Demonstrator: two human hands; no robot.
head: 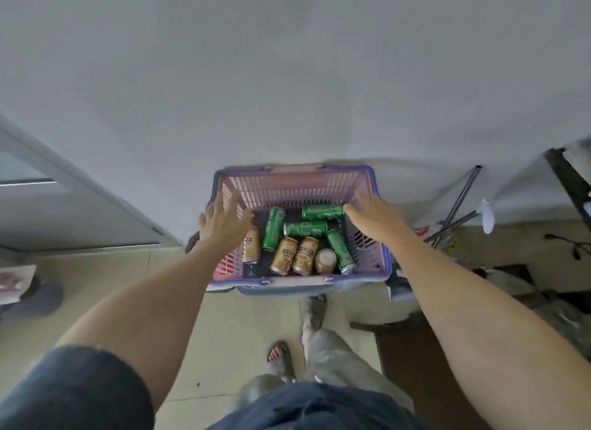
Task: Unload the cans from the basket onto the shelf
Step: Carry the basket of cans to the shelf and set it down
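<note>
Eight-ish cans (297, 240) loose in basket (300, 282); your left grip (224, 218) & right grip (371, 212) spread, empty; grab mid-body or neighbours roll, slip; shelf not visible.

Plain white wall (287, 77) up top, beige tile floor (224, 327) below, glass door (48, 205) on the left, some metal stand (460, 199) at right.
</note>
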